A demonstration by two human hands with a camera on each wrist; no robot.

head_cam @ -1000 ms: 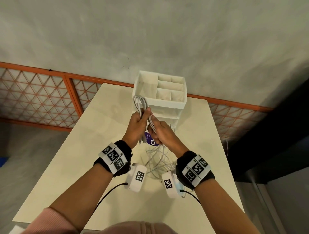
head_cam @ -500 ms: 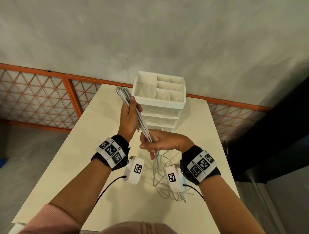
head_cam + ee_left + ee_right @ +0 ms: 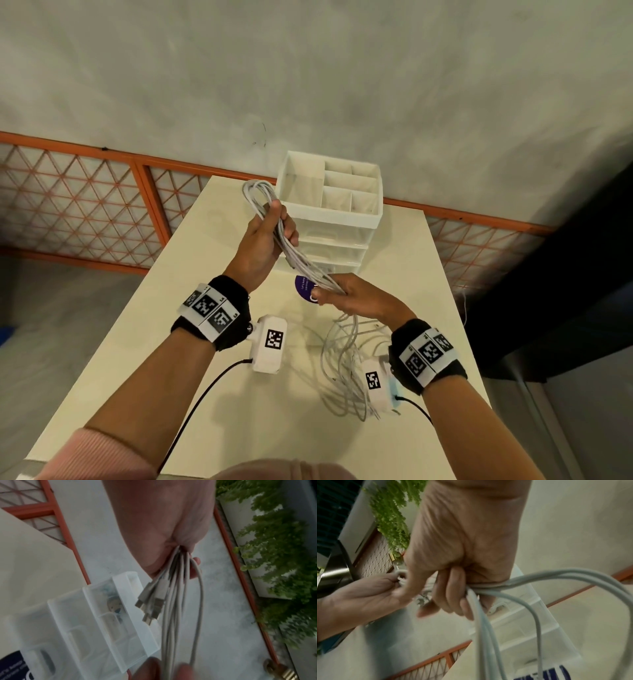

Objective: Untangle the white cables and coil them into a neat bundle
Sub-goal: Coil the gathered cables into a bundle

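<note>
Several white cables (image 3: 301,260) run as one taut bunch between my two hands above the cream table (image 3: 178,308). My left hand (image 3: 270,236) grips the upper part, with a folded loop (image 3: 257,193) sticking out above the fist. In the left wrist view the cables (image 3: 173,601) and several metal plugs (image 3: 150,608) hang from that fist. My right hand (image 3: 342,294) grips the lower part of the bunch. Below it the loose lengths (image 3: 346,370) drop in tangled loops onto the table. In the right wrist view the strands (image 3: 488,622) leave my curled fingers (image 3: 452,592).
A white drawer organiser (image 3: 332,205) with open top compartments stands at the table's far end, just behind my hands. A purple round label (image 3: 305,286) lies on the table under the cables. An orange mesh railing (image 3: 85,205) runs behind the table, and a dark edge (image 3: 548,308) lies to the right.
My hands have drawn apart: the left rose up and to the left with the folded loop, the right dropped toward me and right. The bunch between them is now stretched longer.
</note>
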